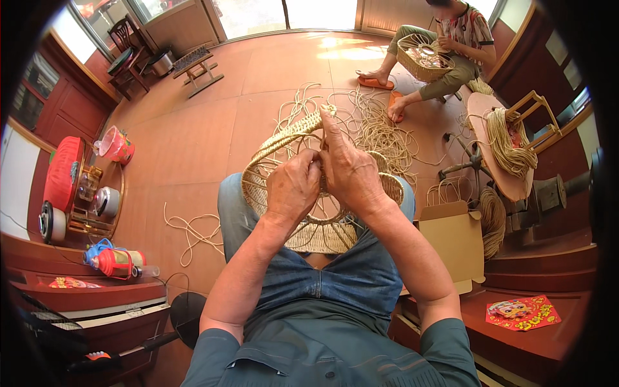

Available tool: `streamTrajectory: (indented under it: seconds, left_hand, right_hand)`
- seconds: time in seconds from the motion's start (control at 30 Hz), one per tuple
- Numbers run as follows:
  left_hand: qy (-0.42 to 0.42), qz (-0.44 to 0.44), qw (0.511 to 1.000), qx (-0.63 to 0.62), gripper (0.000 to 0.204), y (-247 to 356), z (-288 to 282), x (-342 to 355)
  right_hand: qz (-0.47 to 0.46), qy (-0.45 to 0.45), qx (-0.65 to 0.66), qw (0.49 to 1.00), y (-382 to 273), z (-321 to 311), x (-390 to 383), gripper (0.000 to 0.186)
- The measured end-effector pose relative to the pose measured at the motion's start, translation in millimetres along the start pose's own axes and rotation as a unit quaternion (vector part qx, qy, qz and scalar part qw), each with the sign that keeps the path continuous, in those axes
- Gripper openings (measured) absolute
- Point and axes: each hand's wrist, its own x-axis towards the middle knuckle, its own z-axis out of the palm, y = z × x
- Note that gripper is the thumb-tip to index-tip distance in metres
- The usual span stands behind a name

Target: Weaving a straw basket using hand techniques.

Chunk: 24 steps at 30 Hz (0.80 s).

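A half-woven straw basket (256,197) rests on my lap between my knees, its thin wire ribs and a ring showing in the middle. A thick braided band (284,137) arches up over its far left side. My left hand (293,184) is closed in a pinch over the basket's middle; what its fingertips grip is hidden. Touching it, my right hand (353,173) is closed around part of the basket, with the index finger stretched up to the end of the braided band. Loose straw cord (380,132) trails from beyond the basket onto the floor.
A seated co-worker (461,39) holds another woven basket (419,63) at the far right. Coiled cord (509,145) hangs on a padded board at right, above an open cardboard box (451,248). To the left stand a pink bucket (117,145) and a red thermos (116,263).
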Motion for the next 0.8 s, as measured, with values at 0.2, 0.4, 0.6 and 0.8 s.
streamTrajectory:
  seconds: [0.2, 0.4, 0.6, 0.8]
  left_hand:
    - [0.046, 0.031, 0.998, -0.017, 0.017, -2.6, 4.2, -7.0]
    - [0.097, 0.168, 0.980, 0.035, 0.012, -1.1, 9.7, -11.6]
    - [0.065, 0.244, 0.963, 0.093, 0.007, 3.1, 27.2, 4.4]
    - [0.060, 0.179, 0.971, 0.144, 0.017, 17.7, 40.8, 14.4]
  right_hand:
    - [0.044, 0.089, 0.200, 0.975, 7.0, 5.2, -16.7, 0.063]
    - [0.256, 0.027, 0.567, 0.783, 39.1, -32.1, -50.1, 0.024]
    - [0.192, 0.086, 0.472, 0.856, 66.2, -85.8, -45.0, 0.012]
    - [0.121, 0.150, 0.443, 0.876, 64.2, -85.7, -31.4, 0.035]
